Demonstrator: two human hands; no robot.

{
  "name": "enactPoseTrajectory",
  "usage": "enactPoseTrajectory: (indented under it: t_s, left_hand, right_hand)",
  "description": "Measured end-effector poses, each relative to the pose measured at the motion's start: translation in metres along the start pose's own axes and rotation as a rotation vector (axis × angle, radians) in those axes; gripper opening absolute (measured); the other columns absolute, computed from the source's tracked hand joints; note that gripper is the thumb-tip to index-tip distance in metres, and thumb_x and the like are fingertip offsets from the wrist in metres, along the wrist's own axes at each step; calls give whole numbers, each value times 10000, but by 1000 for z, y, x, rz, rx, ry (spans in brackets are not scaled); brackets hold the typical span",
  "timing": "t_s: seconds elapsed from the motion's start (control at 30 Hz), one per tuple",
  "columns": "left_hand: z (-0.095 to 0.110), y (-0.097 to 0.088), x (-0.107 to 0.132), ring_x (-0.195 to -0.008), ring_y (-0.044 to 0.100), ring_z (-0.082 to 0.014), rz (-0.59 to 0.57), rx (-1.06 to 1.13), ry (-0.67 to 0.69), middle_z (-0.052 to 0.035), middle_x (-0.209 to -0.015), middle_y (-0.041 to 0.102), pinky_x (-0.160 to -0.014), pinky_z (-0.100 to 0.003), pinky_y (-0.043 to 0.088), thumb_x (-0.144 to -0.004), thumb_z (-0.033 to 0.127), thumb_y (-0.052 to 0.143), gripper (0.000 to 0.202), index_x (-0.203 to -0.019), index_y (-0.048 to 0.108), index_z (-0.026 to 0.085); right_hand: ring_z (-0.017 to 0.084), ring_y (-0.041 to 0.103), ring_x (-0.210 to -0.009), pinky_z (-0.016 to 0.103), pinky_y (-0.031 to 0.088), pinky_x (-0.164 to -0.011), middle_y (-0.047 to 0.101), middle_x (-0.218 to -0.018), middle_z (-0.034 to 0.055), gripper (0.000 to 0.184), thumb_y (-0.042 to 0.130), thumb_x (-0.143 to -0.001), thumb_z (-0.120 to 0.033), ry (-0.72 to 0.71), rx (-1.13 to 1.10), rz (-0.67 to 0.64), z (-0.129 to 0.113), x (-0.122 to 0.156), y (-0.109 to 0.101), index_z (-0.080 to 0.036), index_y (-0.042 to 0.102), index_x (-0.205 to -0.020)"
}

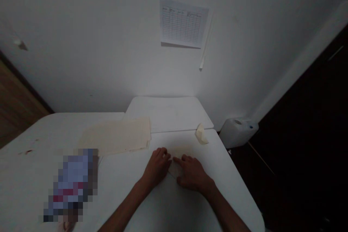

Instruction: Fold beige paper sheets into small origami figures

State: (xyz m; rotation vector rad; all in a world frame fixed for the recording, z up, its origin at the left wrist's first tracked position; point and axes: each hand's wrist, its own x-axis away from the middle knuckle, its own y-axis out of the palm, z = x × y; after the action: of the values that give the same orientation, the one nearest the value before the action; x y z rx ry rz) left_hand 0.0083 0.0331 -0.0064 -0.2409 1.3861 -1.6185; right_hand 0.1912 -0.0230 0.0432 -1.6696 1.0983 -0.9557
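Observation:
A thin cream piece of paper or cloth (176, 169) lies flat on the white table between my two hands; I cannot tell which material it is. My left hand (158, 164) has its fingers curled together at the piece's left edge, closed on it. My right hand (192, 172) rests on its right part, index finger stretched toward the left hand and thumb apart below. Both palms partly cover the piece. A small folded cream piece (201, 135) lies just beyond my right hand, near the table's right edge.
Several larger cream sheets (123, 137) lie flat to the left. A blurred-out blue and red item (71, 179) is at the near left. The white table (231, 192) meets the wall behind. A white jerrycan (236, 133) stands right; a printed chart (182, 24) hangs above.

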Motion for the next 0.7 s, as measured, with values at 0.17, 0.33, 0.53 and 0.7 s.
enactPoseTrajectory:
  t_s: [0.17,0.33,0.53,0.7]
  left_hand:
    - [12,-5,10,-920,510,-228,-101,119,78,-72,-960,567,-865,-404,422,-857,194,550,85,-908,614,216]
    - [15,-9,15,-947,509,-247,-106,142,11,-68,-1010,557,-853,-400,431,-777,231,650,172,-941,597,225]
    - [16,-7,16,-961,510,-262,-98,121,1,-72,-1031,544,-847,-409,429,-740,299,698,229,-920,582,218]
    - [18,-7,18,-991,503,-284,-111,100,12,-85,-1087,535,-866,-434,423,-711,398,728,340,-958,575,220]
  right_hand:
    - [284,543,-1064,383,401,-896,546,-1187,82,752,642,-680,-353,8,-15,3,1,0,2,-302,408,-1393]
    - [266,534,-1077,360,396,-922,527,-1238,85,762,626,-686,-311,-31,-71,-1,7,1,1,-276,389,-1409]
    - [237,503,-1131,321,354,-983,534,-1223,76,781,589,-656,-202,-55,-141,-34,16,2,1,-241,390,-1410]
    - [221,506,-1114,301,358,-986,546,-1209,76,763,566,-635,-162,-70,-208,5,18,4,2,-214,427,-1383]
